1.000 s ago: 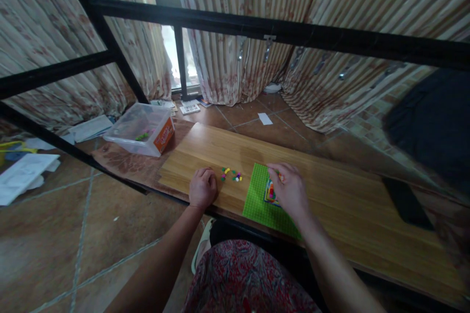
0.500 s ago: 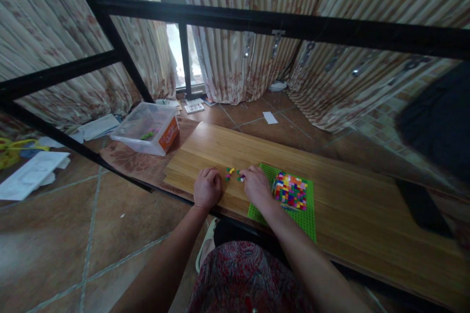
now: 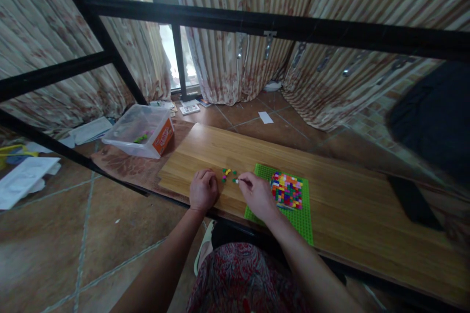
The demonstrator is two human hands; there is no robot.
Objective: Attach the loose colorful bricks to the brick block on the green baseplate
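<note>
My right hand (image 3: 256,194) has thumb and forefinger pinched together above the wooden board, with a small white toy brick (image 3: 237,181) at the fingertips. Several loose bricks, among them a yellow brick (image 3: 228,171), lie between my two hands. My left hand (image 3: 204,190) rests on the board with its fingers curled closed; what they hold, if anything, is hidden. Just right of my right hand, a block of many-coloured bricks (image 3: 287,190) stands on a green studded baseplate (image 3: 303,225). My right forearm passes over the baseplate's near part.
The wooden board (image 3: 345,205) spans the front. At its left end stands a clear plastic box (image 3: 128,145) with some green pieces inside. A dark flat object (image 3: 413,203) lies at the right. Black metal bars (image 3: 220,17) cross in front of the curtains.
My right hand has drawn slightly back from the loose bricks, and the white brick shows more clearly at its fingertips. My left hand stays curled in place. The whole view has shifted a little.
</note>
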